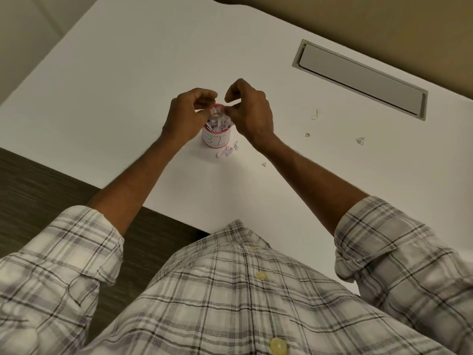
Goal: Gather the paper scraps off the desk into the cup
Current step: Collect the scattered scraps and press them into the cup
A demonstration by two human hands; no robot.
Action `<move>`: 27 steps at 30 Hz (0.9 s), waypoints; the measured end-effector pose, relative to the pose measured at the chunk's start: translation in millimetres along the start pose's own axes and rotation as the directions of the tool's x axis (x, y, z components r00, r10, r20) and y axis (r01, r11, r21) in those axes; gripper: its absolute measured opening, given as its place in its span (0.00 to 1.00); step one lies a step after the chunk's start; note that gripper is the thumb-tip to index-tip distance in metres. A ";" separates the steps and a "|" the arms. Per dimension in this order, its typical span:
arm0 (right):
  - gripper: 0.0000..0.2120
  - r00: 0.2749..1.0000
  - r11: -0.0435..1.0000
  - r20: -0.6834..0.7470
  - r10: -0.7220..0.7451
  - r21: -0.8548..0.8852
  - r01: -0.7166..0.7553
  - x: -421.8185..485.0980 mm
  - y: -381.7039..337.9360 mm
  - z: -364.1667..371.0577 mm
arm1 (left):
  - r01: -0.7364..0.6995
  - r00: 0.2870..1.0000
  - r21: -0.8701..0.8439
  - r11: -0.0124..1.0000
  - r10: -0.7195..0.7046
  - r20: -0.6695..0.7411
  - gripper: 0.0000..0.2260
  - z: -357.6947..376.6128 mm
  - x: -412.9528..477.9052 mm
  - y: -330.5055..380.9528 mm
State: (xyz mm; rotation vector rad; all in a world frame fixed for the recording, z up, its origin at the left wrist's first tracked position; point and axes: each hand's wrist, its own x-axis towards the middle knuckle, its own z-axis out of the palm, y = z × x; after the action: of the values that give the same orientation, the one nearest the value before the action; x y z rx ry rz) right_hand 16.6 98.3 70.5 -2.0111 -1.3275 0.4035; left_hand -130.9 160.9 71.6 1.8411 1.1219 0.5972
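A small white cup (216, 138) with a pink rim stands on the white desk (128, 85), stuffed with paper scraps (217, 123) that stick out above its rim. Both hands hover right over the cup's mouth. My left hand (188, 115) and my right hand (249, 111) pinch a paper scrap (219, 110) between their fingertips just above the pile. A small heap of loose scraps (228, 151) lies on the desk right beside the cup's base. A single scrap (263, 164) lies a little further right.
More scraps lie to the right: a pair (316, 115), a tiny one (307, 135) and another (361, 140). A grey cable-slot cover (358, 79) is set into the desk at the back right. The desk's near edge drops to dark floor (38, 188) at left.
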 end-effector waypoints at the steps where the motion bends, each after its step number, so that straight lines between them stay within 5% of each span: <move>1: 0.12 1.000 0.999 -0.027 -0.001 -0.052 0.000 -2.2 2.2 -2.8 | -0.019 1.000 0.043 0.999 0.019 -0.007 0.15 0.9 -0.3 0.1; 7: 0.05 0.996 0.997 -0.088 -0.017 -0.075 0.011 -24.7 49.9 -20.0 | -0.202 0.979 0.279 0.939 0.183 0.095 0.12 4.0 -2.2 1.2; 11: 0.12 0.964 0.954 0.156 -0.214 -0.180 0.241 -56.3 87.7 -5.5 | -0.303 0.946 0.439 0.846 0.214 0.242 0.12 5.5 2.8 4.9; 16: 0.19 0.812 0.728 0.394 -0.431 -0.379 0.571 -80.0 101.7 25.8 | -0.292 0.923 0.623 0.726 0.044 0.381 0.15 19.1 18.2 8.7; 21: 0.18 0.808 0.715 0.416 -0.417 -0.398 0.574 -86.2 113.4 36.6 | -0.269 0.916 0.715 0.646 -0.057 0.396 0.16 31.4 22.8 1.7; 27: 0.16 0.862 0.736 0.282 -0.421 -0.449 0.507 -113.6 154.2 10.9 | -0.249 0.902 0.733 0.633 -0.124 0.413 0.10 37.0 38.6 -4.9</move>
State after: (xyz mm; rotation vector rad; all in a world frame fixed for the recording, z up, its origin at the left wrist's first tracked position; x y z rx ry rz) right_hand 66.7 -37.2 -55.8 -1.9618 -2.1618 -0.0402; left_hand -86.9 180.0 47.4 2.5877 1.0766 -0.3668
